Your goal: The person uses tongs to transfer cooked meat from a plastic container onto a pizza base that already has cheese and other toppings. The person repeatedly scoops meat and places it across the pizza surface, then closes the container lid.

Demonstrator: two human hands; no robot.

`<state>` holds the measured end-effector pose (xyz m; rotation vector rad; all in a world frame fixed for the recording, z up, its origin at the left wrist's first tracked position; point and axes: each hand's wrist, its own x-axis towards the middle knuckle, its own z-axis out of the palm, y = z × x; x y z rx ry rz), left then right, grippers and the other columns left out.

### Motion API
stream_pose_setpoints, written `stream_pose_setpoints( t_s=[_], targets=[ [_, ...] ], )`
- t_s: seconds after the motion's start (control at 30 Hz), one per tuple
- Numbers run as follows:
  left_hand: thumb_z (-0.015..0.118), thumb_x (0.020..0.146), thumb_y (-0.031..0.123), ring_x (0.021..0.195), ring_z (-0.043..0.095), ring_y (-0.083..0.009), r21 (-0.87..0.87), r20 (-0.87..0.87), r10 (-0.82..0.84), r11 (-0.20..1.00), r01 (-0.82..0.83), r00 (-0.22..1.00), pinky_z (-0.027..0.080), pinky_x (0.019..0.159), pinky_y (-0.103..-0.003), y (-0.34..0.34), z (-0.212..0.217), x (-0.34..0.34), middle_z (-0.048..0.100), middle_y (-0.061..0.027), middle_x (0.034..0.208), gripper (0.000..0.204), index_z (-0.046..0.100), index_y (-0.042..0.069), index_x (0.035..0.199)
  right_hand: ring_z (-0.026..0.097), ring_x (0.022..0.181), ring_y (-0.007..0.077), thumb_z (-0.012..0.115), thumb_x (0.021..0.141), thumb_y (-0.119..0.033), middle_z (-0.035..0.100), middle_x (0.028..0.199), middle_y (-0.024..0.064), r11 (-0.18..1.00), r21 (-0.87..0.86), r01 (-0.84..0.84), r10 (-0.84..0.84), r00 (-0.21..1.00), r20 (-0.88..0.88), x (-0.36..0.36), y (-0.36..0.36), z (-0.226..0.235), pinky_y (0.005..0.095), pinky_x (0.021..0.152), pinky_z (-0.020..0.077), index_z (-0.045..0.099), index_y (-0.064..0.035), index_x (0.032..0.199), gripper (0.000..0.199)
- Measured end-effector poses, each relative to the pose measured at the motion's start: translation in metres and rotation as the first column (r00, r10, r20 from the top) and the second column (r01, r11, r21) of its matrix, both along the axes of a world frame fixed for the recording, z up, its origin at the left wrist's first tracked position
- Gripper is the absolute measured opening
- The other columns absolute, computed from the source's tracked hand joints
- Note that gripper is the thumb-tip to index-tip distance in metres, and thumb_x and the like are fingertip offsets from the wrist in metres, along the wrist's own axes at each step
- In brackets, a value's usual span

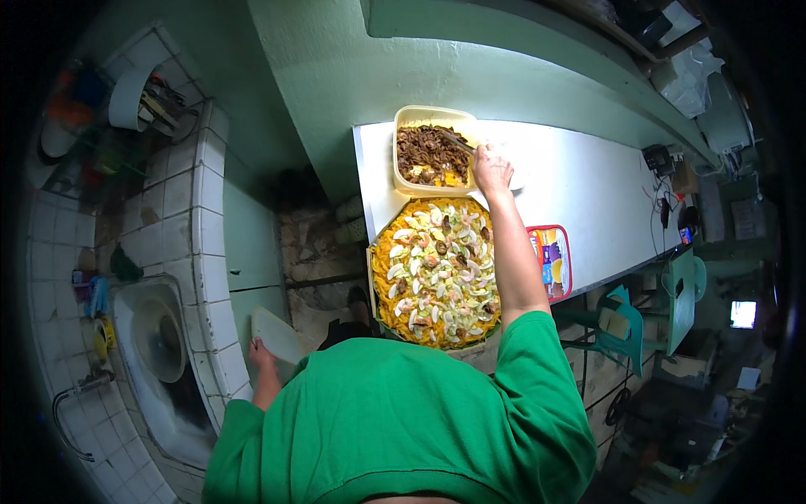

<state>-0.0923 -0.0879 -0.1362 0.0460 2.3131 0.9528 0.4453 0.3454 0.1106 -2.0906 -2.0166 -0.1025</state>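
Tub (405, 118) holds dark cooked pieces; right hand (492, 168) dips utensil (459, 141) in.

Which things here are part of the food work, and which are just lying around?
In use: right hand, utensil, tub of brown topping, noodle tray, left hand, pale lid.
Lying about: red packet, sink, green chair.

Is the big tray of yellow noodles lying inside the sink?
No, the tray of yellow noodles rests on the white table, while the sink is apart at the left.
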Motion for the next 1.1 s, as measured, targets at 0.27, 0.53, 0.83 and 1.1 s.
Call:
stream_pose_setpoints(
  t_s=[0.27,0.53,0.83,1.1],
  targets=[
    [0.054,0.096,0.029,0.081,0.062,-0.0189,0.133,0.125,0.012,0.991,-0.029,0.992,0.051,0.06,-0.034,0.041,-0.001,0.007,0.063,-0.01,0.1,0.039,0.054,0.006,0.127,0.063,0.094,0.0355,0.048,0.095,-0.032,0.065,0.104,0.012,0.98,-0.167,0.111,-0.111,0.994,0.01,0.024,-0.009,0.026,0.0487,0.081,0.0496,0.065,-0.0122,0.103,0.027],
    [0.053,0.096,0.03,0.077,0.06,-0.0167,0.134,0.102,-0.057,0.99,0.043,0.993,0.05,0.055,-0.033,0.059,0.022,0.016,0.062,-0.0068,0.097,0.036,0.055,0.01,0.127,0.062,0.099,0.0357,0.049,0.094,-0.029,0.063,0.11,0.0121,0.988,-0.105,0.112,-0.106,0.993,0.058,0.014,0.03,0.001,0.0499,0.082,0.0489,0.065,-0.0105,0.102,0.027],
    [0.054,0.096,0.03,0.079,0.063,-0.0201,0.103,0.082,0.046,0.993,-0.055,0.996,0.051,0.056,-0.035,0.021,-0.001,0.003,0.063,-0.0096,0.103,0.039,0.054,0.007,0.127,0.064,0.093,0.0375,0.047,0.093,-0.037,0.067,0.095,0.0179,0.981,-0.048,0.189,-0.195,0.967,-0.167,0.045,-0.013,0.047,0.0466,0.082,0.0489,0.066,-0.0161,0.106,0.031],
    [0.051,0.097,0.029,0.084,0.063,-0.0228,0.132,0.099,-0.018,0.991,0.004,0.995,0.052,0.06,-0.037,0.028,0.007,0.01,0.062,-0.0107,0.106,0.039,0.052,0.006,0.129,0.057,0.066,0.0131,0.058,0.092,-0.026,0.063,0.069,0.0098,0.994,-0.019,0.104,-0.093,0.772,-0.628,0.074,-0.116,0.078,0.0294,0.063,0.045,0.068,0.0016,0.09,0.03]
  ],
)
